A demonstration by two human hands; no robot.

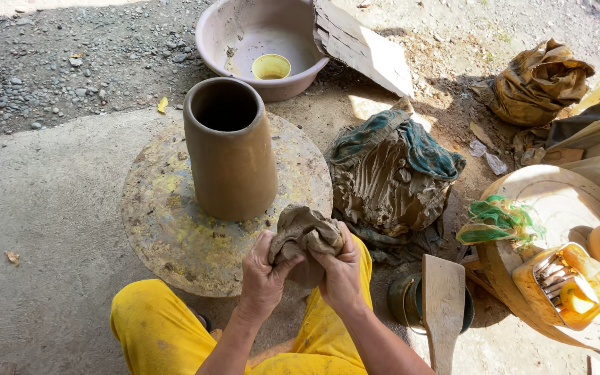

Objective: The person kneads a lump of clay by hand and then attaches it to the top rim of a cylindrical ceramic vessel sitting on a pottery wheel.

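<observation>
1. Outdoor ground of packed earth and concrete, gravel strip at the far edge, half in sun, half in shade. Person seated low, yellow trousers, knees either side of the work.

2. Left hand (pixel 262 278) and right hand (pixel 342 274) pressed together, both clamped on a wet, clay-stained cloth (pixel 305 235) bunched between them; fingers wrapped tight, as in wringing or squeezing.

3. Just beyond the hands: a round, flat turntable disc (pixel 175 229), mottled yellow and brown, lying on the ground. On it stands a tall unfired clay cylinder (pixel 230 153), upright, open at the top, slightly wider at the base. Cloth held above the disc's near edge, apart from the cylinder.

4. Step in hand, by my reading: readying the damp cloth, the cylinder wall already raised. A next touch on soft clay would call for light, even pressure.

5. Beyond the cylinder: pinkish plastic basin (pixel 258 42) with a small yellow cup (pixel 271 67) inside; a board leans on its rim.

6. Right of the hands: clay lump under a muddy green cloth (pixel 394 173); wooden paddle (pixel 444 298) close by; further right a round wooden board (pixel 564 208) carrying an orange-yellow plastic tub (pixel 567 285) of small tools and green netting (pixel 498 222).

7. Far right: crumpled brown bag (pixel 537 80). No legible labels or signs.
</observation>
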